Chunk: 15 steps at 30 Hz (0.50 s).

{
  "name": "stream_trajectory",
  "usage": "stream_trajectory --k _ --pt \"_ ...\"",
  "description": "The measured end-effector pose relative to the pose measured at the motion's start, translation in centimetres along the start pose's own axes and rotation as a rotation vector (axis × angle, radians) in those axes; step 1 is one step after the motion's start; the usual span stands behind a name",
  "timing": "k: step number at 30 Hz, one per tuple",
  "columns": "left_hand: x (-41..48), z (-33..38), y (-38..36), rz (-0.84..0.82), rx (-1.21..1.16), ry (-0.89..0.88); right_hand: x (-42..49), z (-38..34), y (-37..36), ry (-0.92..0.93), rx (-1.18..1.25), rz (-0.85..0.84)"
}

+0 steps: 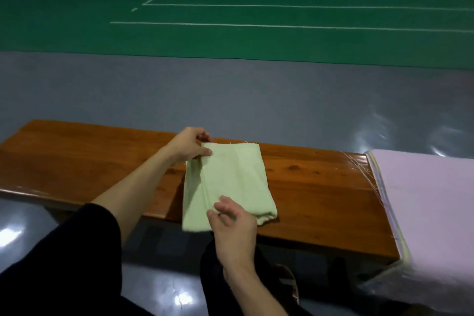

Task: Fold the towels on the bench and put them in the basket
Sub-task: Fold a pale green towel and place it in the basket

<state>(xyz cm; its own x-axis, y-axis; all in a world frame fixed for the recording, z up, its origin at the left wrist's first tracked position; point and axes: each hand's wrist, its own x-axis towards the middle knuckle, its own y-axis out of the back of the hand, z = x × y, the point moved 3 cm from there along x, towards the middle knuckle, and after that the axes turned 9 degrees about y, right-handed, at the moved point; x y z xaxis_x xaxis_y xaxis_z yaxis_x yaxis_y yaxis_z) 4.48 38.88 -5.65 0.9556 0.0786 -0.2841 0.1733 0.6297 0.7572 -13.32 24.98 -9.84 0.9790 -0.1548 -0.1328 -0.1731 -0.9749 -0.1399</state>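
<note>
A pale green towel (230, 179) lies folded into a long rectangle on the wooden table (77, 156), roughly at the middle of the board, its long side running from the far edge toward the person. Its near end reaches past the front edge of the table and hangs a little over it, and a few loose threads stick out at the far edge of the cloth

The left hand (189, 147) is at the far left corner of the towel, where thumb and fingers are closed in a pinch on the top layer of the fold. The forearm is bare and crosses the table at a slant, with a black sleeve (64, 251) pushed up near the elbow

The right hand (232, 223) is at the near end of the towel, just over the front edge of the table. Its fingers (225, 206) are loosely bent over the cloth and the thumb lies against it, but I cannot tell whether this hand grips the towel or only touches it

At the right end of the table sits a stack of cloths (423, 200), lilac on top, with yellow and white layers showing along its left side and threads trailing onto the wood. It is well apart from the green towel

Beyond the table is a grey floor (230, 92), then a green court (77, 7) marked with white lines
</note>
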Motion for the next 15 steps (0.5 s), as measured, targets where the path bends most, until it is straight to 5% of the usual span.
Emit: stream_trajectory --k 9,15 --pt "-1.3 -1.7 0.2 -0.065 0.075 0.019 5.2 -0.1 5.6 0.095 -0.337 -0.012" --pt "-4.7 3.1 -7.2 -0.131 -0.473 0.102 12.8 -4.7 15.0 0.136 -0.576 0.078"
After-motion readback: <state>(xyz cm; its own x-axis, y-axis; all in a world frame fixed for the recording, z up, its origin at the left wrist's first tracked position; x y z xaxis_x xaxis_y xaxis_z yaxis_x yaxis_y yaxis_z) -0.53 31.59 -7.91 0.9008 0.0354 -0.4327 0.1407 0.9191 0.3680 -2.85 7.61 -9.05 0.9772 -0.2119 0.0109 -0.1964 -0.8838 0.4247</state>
